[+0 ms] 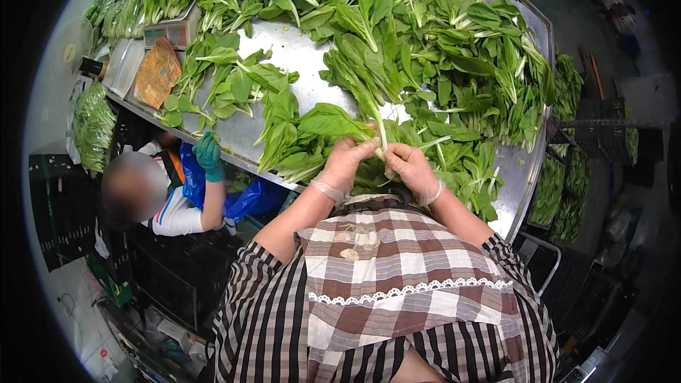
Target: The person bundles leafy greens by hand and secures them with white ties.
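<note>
In a clear glove, my left hand (347,162) grips a leafy green stalk (332,121) whose broad leaf points left. My right hand (410,167), gloved the same way, pinches the pale stem end close beside it, and the fingertips of both hands nearly meet. Another long-stemmed green (367,101) reaches from the pile down to my fingers; which hand has hold of it is hard to tell. Loose leafy greens (290,141) lie left of my left hand, and more lie beneath both hands. A large heap (468,58) spreads beyond them on the metal table (298,48).
A co-worker's green-gloved hand (208,155) is at the table's left edge, near a blue plastic bag (254,199). A scale (173,32) bears greens at the back left, near a rusty brown plate (157,73). Bagged greens (94,127) lie left; crates of greens (548,191) stand right.
</note>
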Demonstrator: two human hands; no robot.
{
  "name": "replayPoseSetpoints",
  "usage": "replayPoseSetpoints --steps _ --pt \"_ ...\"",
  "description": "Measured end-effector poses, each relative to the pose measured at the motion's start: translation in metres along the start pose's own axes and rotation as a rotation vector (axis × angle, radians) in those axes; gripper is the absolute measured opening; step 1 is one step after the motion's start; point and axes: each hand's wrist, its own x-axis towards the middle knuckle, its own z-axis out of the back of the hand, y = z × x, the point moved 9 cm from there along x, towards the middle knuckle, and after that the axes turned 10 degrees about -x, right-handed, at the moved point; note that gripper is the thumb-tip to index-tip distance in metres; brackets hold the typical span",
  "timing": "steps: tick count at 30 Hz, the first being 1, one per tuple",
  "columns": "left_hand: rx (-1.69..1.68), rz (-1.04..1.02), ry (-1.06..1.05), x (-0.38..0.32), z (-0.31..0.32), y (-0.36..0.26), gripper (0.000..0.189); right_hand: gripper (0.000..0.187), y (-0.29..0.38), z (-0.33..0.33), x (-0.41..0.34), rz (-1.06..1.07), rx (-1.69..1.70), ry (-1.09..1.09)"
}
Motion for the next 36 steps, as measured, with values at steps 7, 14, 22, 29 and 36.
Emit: replayPoseSetpoints --steps 7,14,22,29,36 --pt "0.010 0.012 -0.003 -0.006 -0.002 0.002 0.030 0.020 0.002 0.014 -0.003 0.080 -0.172 -0.133" --pt "-0.020 0.025 -0.008 -0.006 -0.001 0.007 0.026 0.020 0.010 0.021 -0.013 0.088 -0.251 -0.202" --pt "-0.098 -0.162 -0.172 -0.013 0.022 -0.020 0.023 0.019 0.028 0.067 -0.024 0.112 -0.572 -0.011" --pt "-0.075 -0.090 -0.245 -0.005 0.039 -0.015 0.024 0.022 0.081 0.062 0.014 0.427 -1.036 -0.272" --pt "-0.046 0.027 -0.195 -0.014 0.024 0.001 0.024 0.023 0.020 0.023 0.107 -0.009 -1.161 -0.262"
